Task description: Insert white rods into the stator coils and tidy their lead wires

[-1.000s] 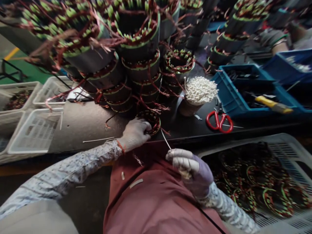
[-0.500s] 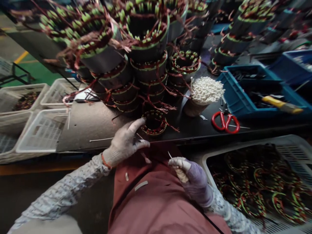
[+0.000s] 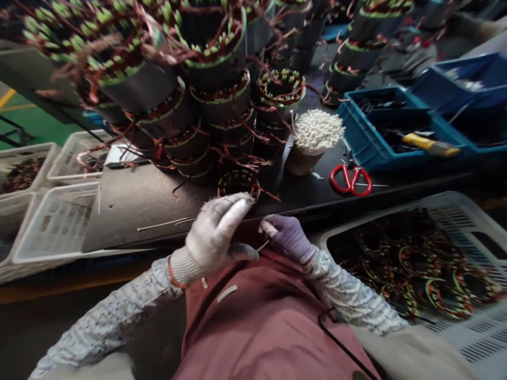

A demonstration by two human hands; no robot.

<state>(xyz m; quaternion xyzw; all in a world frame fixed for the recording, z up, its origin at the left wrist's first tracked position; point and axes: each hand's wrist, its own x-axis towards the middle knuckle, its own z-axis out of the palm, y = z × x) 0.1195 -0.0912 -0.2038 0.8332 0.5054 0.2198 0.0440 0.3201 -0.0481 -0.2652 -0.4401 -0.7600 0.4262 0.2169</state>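
Observation:
My left hand (image 3: 217, 227), in a white glove with an orange cuff, is open, its fingers stretched out and its thumb apart. Its fingertips are at the near rim of a small wound stator (image 3: 238, 182) with copper wire and green insulation, which stands at the bench edge; whether they touch it I cannot tell. Just to the right, my purple-gloved right hand (image 3: 288, 236) is closed in a pinch. From its fingers a thin white stick (image 3: 263, 246) pokes down and left, over the red-brown apron (image 3: 253, 316).
Tall stacks of stators (image 3: 222, 105) with loose copper leads rise behind. A cup of white-tipped sticks (image 3: 303, 158), red-handled scissors (image 3: 351, 180) and a blue bin (image 3: 390, 153) with a yellow-handled tool stand right. A white crate (image 3: 475, 338) holds several wound rings; pale baskets (image 3: 59, 216) sit left.
My right hand has moved up and toward my left hand, bringing the thin white stick along. My left hand has shifted slightly right, over the small stator's near rim. The camera view has shifted.

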